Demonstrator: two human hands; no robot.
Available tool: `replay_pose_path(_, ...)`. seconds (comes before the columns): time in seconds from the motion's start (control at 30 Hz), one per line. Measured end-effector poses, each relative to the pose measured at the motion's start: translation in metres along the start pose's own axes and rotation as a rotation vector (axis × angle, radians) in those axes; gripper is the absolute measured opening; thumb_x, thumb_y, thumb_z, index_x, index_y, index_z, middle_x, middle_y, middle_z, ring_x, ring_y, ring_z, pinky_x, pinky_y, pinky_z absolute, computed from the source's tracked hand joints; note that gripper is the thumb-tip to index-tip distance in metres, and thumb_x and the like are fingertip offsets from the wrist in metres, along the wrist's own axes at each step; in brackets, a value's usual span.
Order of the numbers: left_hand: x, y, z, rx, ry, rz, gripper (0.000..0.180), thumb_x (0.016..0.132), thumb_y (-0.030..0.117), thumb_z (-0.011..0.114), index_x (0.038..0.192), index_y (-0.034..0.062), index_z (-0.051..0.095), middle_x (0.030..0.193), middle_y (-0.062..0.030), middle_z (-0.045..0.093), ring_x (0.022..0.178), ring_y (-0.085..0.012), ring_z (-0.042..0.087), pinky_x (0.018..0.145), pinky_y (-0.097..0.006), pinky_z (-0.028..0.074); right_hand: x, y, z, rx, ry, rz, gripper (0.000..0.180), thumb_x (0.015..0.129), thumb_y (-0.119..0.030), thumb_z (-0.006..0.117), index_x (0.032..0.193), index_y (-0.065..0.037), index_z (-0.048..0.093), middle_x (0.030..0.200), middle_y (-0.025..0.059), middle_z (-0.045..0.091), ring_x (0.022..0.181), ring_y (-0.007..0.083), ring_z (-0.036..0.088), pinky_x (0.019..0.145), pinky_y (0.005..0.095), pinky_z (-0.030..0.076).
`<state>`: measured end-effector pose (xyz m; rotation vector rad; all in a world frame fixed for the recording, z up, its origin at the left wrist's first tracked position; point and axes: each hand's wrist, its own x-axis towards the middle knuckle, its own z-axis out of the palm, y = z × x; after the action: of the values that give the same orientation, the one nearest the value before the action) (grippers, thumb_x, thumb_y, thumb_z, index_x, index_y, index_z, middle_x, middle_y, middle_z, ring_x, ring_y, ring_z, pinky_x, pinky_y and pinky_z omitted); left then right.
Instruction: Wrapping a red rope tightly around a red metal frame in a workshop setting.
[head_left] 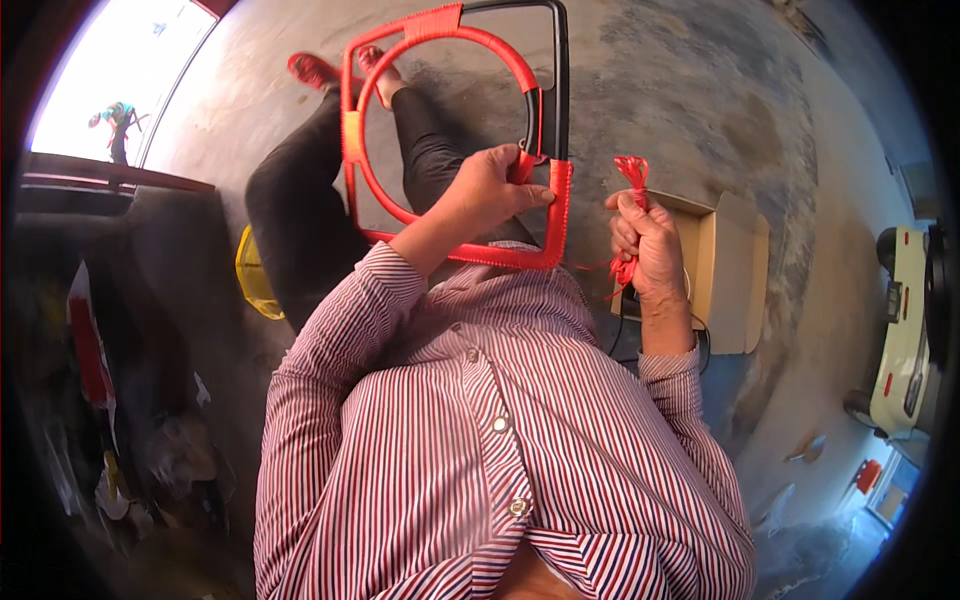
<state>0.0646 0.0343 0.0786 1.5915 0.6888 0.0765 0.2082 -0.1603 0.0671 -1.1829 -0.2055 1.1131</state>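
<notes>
A square metal frame (452,140) with a ring inside it stands upright over my lap, mostly wrapped in red cord, with its top right corner still bare black metal. My left hand (492,188) grips the frame near its lower right corner, where ring and frame meet. My right hand (645,240) is closed around a bundle of red cord (632,172), held just right of the frame, with a strand running back to the frame's lower right corner. I wear a red and white striped shirt and dark trousers.
An open cardboard box (725,270) lies on the concrete floor to my right. A yellow object (255,272) sits by my left thigh. Clutter lines the dark left side. A white scooter (905,340) stands far right. Another person stands outside at the bright doorway (118,125).
</notes>
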Motion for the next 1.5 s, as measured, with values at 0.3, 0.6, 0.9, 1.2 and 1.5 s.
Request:
replay_pose_path(0.3,0.006,0.056,-0.003,0.398,0.117,0.134,0.029,0.073,0.017,0.081,0.08,0.0016,0.057,0.064,-0.0009,0.055,0.058,-0.0073,0.052,0.051,-0.025,0.043,0.014,0.002,0.055,-0.084,-0.114,-0.082,0.024,0.092,-0.026,0.062,0.108,-0.007,0.062,0.073,-0.0037,0.062,0.047,0.0019,0.037,0.043,0.0186,0.027)
replay_pose_path(0.6,-0.011,0.068,-0.04,0.161,0.279,-0.076,0.03,0.071,0.018,0.081,0.081,0.0,0.058,0.063,-0.0039,0.058,0.055,-0.0107,0.054,0.05,-0.027,0.043,0.031,-0.005,0.101,0.04,-0.361,-0.118,0.025,0.092,-0.02,0.063,0.109,-0.003,0.063,0.096,0.0013,0.066,0.08,0.0059,0.058,0.068,0.0191,0.046)
replay_pose_path(0.9,-0.1,0.011,-0.061,-0.175,0.227,-0.33,0.02,0.08,0.013,0.075,0.084,0.0027,0.059,0.061,0.0006,0.053,0.042,-0.0051,0.043,0.037,-0.021,0.032,0.014,0.043,0.104,-0.107,-0.519,0.088,0.024,0.094,-0.022,0.058,0.101,0.0,0.063,0.072,-0.0025,0.056,0.06,0.0047,0.049,0.054,0.019,0.039)
replay_pose_path(1.2,-0.114,-0.018,-0.041,-0.704,0.11,-0.321,0.016,0.096,0.019,0.055,0.088,0.005,0.052,0.059,0.0009,0.05,0.04,-0.0066,0.041,0.036,-0.02,0.031,0.019,0.037,0.113,-0.244,-0.529,0.242,0.026,0.096,-0.028,0.056,0.094,-0.002,0.061,0.064,-0.0079,0.047,0.052,0.0005,0.037,0.047,0.017,0.029)
replay_pose_path(1.5,-0.13,-0.019,-0.048,-0.545,0.095,-0.286,0.023,0.099,0.02,0.048,0.083,0.0049,0.053,0.054,0.0006,0.048,0.038,-0.0058,0.038,0.034,-0.021,0.029,0.002,0.041,0.126,-0.325,-0.587,0.206,0.021,0.093,-0.022,0.061,0.1,-0.002,0.062,0.076,-0.0048,0.056,0.062,0.0017,0.047,0.055,0.0177,0.039)
